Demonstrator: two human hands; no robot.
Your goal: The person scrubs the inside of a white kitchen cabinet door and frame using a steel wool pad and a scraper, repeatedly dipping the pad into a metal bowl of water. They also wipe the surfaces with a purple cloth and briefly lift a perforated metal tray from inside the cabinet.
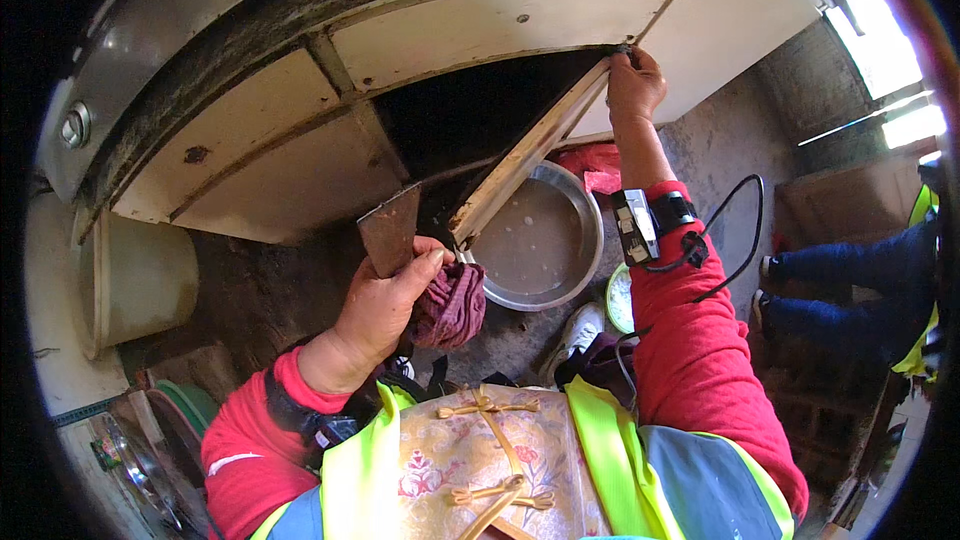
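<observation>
My left hand grips a flat, stained metal scraper blade that points up and away from me. Bunched against the same fingers is a damp-looking maroon cloth. My right hand reaches to the top corner of an open wooden cabinet door, which I see nearly edge-on. Its fingers pinch a small dark thing at that corner; what it is stays unclear. Behind the door, the inside of the cabinet is dark.
Under the door stands a metal basin of murky water, with a red plastic bag behind it. A green-rimmed bowl sits near my shoe. A pale bucket is at left. Another person's legs show at right.
</observation>
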